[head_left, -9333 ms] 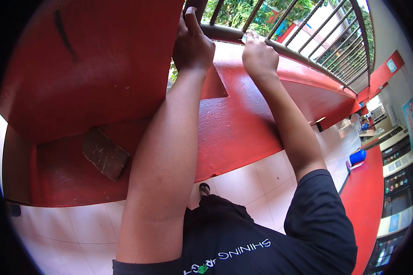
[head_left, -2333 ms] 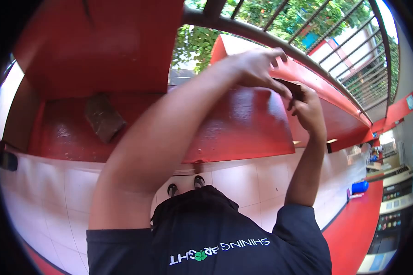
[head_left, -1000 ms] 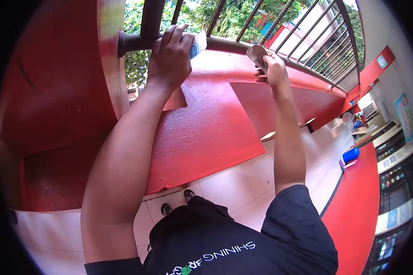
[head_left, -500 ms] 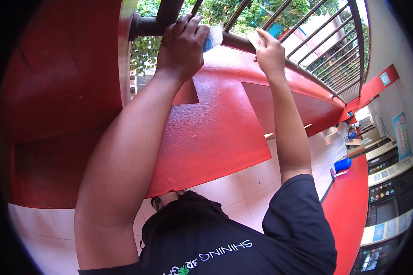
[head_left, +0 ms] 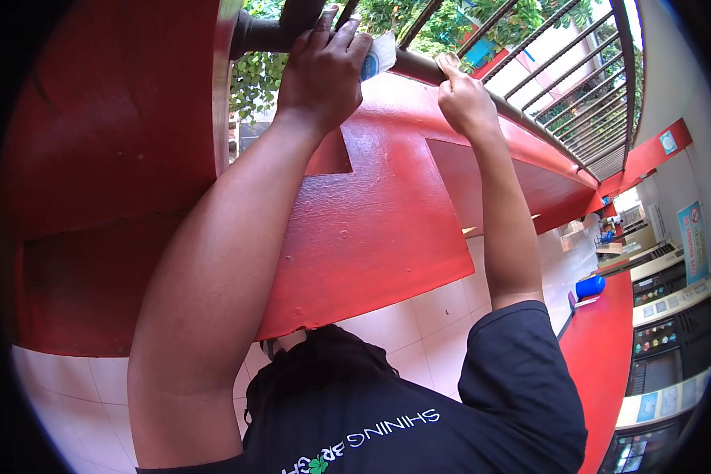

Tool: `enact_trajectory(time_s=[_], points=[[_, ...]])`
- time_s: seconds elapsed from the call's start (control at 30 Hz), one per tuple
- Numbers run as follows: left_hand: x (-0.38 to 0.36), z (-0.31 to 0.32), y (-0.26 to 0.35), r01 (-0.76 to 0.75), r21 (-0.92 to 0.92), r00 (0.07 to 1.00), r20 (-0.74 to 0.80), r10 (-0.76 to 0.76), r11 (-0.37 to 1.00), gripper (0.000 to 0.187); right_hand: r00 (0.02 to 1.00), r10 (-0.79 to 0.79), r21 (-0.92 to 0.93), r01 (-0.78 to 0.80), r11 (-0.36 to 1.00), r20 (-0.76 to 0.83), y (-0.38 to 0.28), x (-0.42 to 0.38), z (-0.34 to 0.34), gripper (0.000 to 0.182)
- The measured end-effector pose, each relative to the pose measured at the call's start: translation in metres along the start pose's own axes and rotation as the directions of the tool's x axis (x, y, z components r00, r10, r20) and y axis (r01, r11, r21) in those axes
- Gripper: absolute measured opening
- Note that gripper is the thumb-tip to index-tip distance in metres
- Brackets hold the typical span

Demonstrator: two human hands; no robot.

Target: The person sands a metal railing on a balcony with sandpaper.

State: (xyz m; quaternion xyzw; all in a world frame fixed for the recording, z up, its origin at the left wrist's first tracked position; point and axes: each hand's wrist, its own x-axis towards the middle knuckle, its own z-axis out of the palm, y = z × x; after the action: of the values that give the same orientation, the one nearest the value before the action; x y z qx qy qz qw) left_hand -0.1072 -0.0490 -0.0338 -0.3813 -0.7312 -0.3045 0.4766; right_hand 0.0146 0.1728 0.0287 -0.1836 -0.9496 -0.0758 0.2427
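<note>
My left hand (head_left: 324,79) is closed at the dark metal railing (head_left: 417,68), its fingers up among the bars. A white piece with a blue print (head_left: 380,57), perhaps a small packet or folded sheet, sticks out from its thumb side. My right hand (head_left: 468,101) is closed with its fingertips against the lower rail, a short way to the right. Whatever those fingertips pinch is too small to make out. Beneath both hands is a glossy red painted ledge (head_left: 379,229).
A red wall or pillar (head_left: 118,118) rises at the left. Green leaves (head_left: 257,83) show behind the bars. To the right are a blue container (head_left: 590,286) on a red surface (head_left: 600,355), and a standing banner (head_left: 694,241). Pale floor tiles (head_left: 403,320) lie below.
Both hands have shifted slightly relative to the rail. The pale scrap seen by my right fingers earlier is now mostly hidden, and those fingers press closer to the rail.
</note>
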Motion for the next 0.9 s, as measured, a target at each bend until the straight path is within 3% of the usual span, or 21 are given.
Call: enact_trajectory(time_s=[0.03, 0.07, 0.1, 0.17, 0.3, 0.37, 0.47, 0.53, 0.57, 0.63, 0.7, 0.77, 0.83, 0.9], points=[[0.001, -0.001, -0.001, -0.010, 0.031, 1.000, 0.003, 0.010, 0.999, 0.036, 0.988, -0.081, -0.048, 0.076, 0.996, -0.128, -0.004, -0.005, 0.001, 0.049], [0.001, -0.002, -0.003, -0.001, 0.039, 1.000, 0.000, 0.001, 0.999, 0.036, 0.998, 0.056, -0.024, -0.056, 0.998, 0.016, -0.016, -0.003, -0.015, 0.046], [0.001, -0.002, -0.003, -0.017, 0.051, 1.000, 0.004, 0.017, 0.999, 0.035, 0.993, 0.084, 0.014, -0.086, 0.996, 0.083, -0.005, 0.010, -0.015, 0.046], [-0.001, -0.006, -0.002, -0.032, 0.058, 0.999, 0.016, 0.031, 0.998, 0.034, 0.998, 0.047, 0.029, -0.048, 0.998, 0.039, -0.004, 0.017, -0.013, 0.043], [0.001, -0.008, 0.000, 0.002, -0.011, 0.997, 0.071, -0.001, 1.000, 0.041, 0.988, 0.144, 0.003, -0.145, 0.989, -0.058, -0.018, 0.000, -0.006, 0.042], [-0.001, -0.010, -0.003, -0.005, 0.008, 0.997, 0.071, 0.004, 1.000, 0.040, 0.965, 0.253, -0.029, -0.252, 0.967, 0.066, -0.032, 0.013, -0.017, 0.042], [0.001, -0.013, -0.004, -0.027, 0.010, 0.999, 0.024, 0.027, 1.000, 0.034, 0.968, 0.250, -0.026, -0.250, 0.968, -0.014, -0.023, 0.004, -0.009, 0.041], [0.004, -0.013, -0.003, -0.027, 0.015, 0.999, 0.034, 0.026, 1.000, 0.034, 0.980, 0.120, 0.025, -0.117, 0.993, -0.158, -0.019, -0.011, -0.008, 0.042], [0.002, -0.014, -0.001, -0.024, 0.014, 0.998, 0.061, 0.023, 1.000, 0.035, 0.981, 0.116, 0.026, -0.113, 0.993, -0.155, -0.021, -0.003, -0.008, 0.042], [-0.001, -0.011, -0.001, -0.007, 0.003, 0.997, 0.077, 0.006, 1.000, 0.035, 0.976, 0.217, -0.006, -0.216, 0.976, 0.033, -0.023, 0.016, -0.011, 0.040], [0.000, -0.010, -0.004, -0.029, 0.007, 1.000, 0.011, 0.029, 1.000, 0.037, 0.964, 0.261, -0.030, -0.260, 0.965, 0.047, -0.023, 0.008, -0.009, 0.039], [0.002, -0.016, -0.002, -0.013, -0.002, 0.998, 0.055, 0.013, 1.000, 0.038, 0.976, 0.134, 0.112, -0.116, 0.987, -0.174, -0.013, -0.013, -0.001, 0.038], [0.001, -0.016, -0.002, 0.010, -0.012, 0.994, 0.109, -0.008, 1.000, 0.040, 0.978, 0.143, 0.163, -0.118, 0.980, -0.151, -0.011, -0.003, -0.002, 0.039], [0.000, -0.011, -0.003, -0.010, 0.014, 0.997, 0.076, 0.009, 1.000, 0.042, 0.947, 0.316, 0.036, -0.318, 0.947, 0.061, -0.029, 0.014, -0.017, 0.038]])
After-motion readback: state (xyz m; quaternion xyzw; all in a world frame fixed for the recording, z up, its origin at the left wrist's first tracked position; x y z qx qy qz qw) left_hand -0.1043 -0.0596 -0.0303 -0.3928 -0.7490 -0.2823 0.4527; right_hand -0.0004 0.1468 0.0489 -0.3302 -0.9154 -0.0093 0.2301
